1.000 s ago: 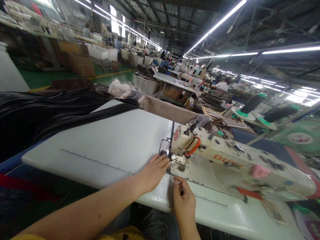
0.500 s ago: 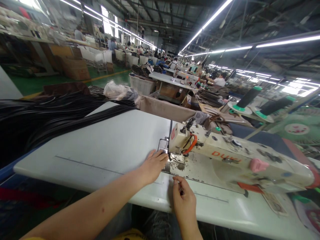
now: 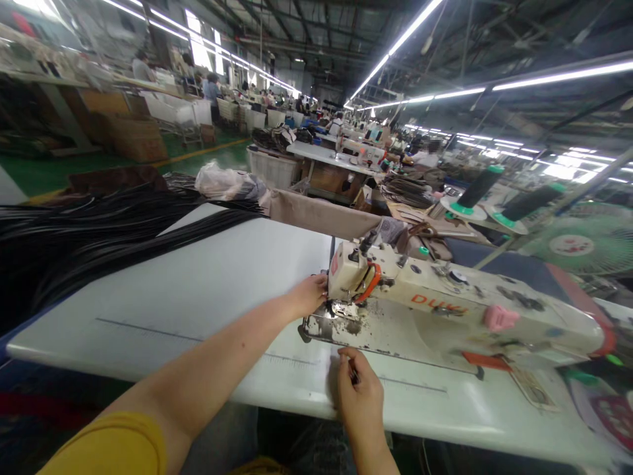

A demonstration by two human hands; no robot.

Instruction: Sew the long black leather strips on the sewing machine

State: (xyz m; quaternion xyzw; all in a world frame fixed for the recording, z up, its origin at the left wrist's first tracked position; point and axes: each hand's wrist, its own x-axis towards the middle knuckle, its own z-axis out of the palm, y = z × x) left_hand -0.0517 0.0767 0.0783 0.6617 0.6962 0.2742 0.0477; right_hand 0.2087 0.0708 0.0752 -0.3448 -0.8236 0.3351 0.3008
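Observation:
My left hand [image 3: 310, 295] reaches in at the needle end of a white sewing machine [image 3: 425, 310]. Its fingertips are partly hidden beside the machine head, so whether they grip anything does not show. Below the needle area is the machine's worn, stained bed [image 3: 341, 328]. My right hand [image 3: 361, 386] rests near the front edge of the pale table [image 3: 198, 277], just in front of the bed. Its fingers are curled closed around something small and dark, mostly hidden in the palm.
Long black strips [image 3: 123, 244] lie across the table's left end. Beyond the table are a plastic-wrapped bundle [image 3: 227, 181] and a beige fabric-lined bin [image 3: 321, 214]. Thread cones [image 3: 477, 189] and a green fan [image 3: 573, 244] stand at right. Other workers sit farther back.
My left hand has moved away from me, from flat on the table before the needle to beside the machine head. My right hand stays closed in about the same place.

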